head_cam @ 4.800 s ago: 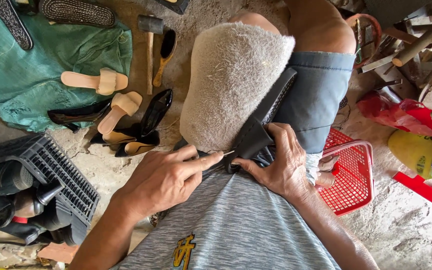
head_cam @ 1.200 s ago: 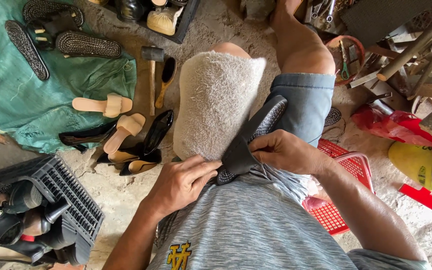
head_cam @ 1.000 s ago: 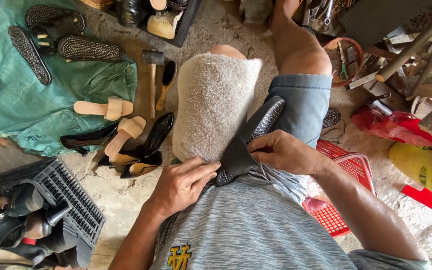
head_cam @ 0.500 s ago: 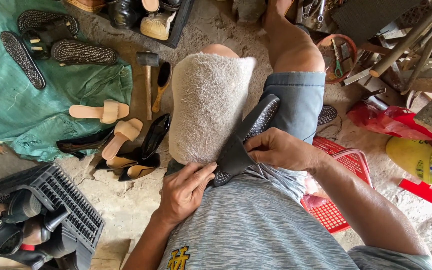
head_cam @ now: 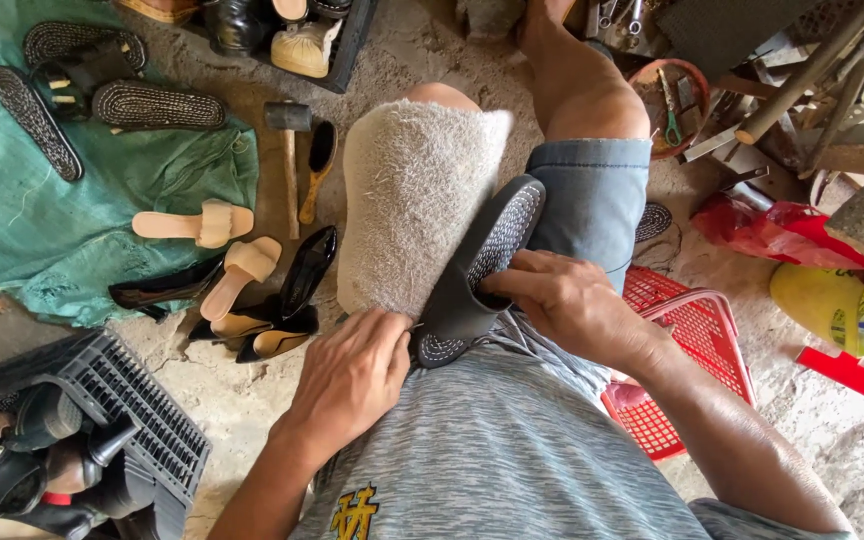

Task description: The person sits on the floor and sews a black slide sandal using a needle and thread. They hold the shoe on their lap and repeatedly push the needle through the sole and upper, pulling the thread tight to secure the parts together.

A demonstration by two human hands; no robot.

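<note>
A black slipper (head_cam: pixel 482 270) with a studded sole lies between my thighs, sole up, leaning against a cream towel (head_cam: pixel 412 200) draped over my left knee. My right hand (head_cam: pixel 562 300) grips the slipper around its middle strap, fingers curled over its edge. My left hand (head_cam: pixel 352 375) rests at the slipper's heel end, fingertips pinched against the sole's rim. Whether the left fingers hold a small tool is hidden.
A hammer (head_cam: pixel 289 150) and a shoe brush (head_cam: pixel 317 170) lie on the ground left of my knee. Tan sandals (head_cam: pixel 197 225) and black heels (head_cam: pixel 292 290) sit by a green cloth (head_cam: pixel 102 200) with soles. A black crate (head_cam: pixel 122 400) holds shoes; a red basket (head_cam: pixel 692 350) is at right.
The view has shifted slightly. My left hand has slid closer to the slipper's heel and pressed against it. My right hand keeps its grip on the slipper.
</note>
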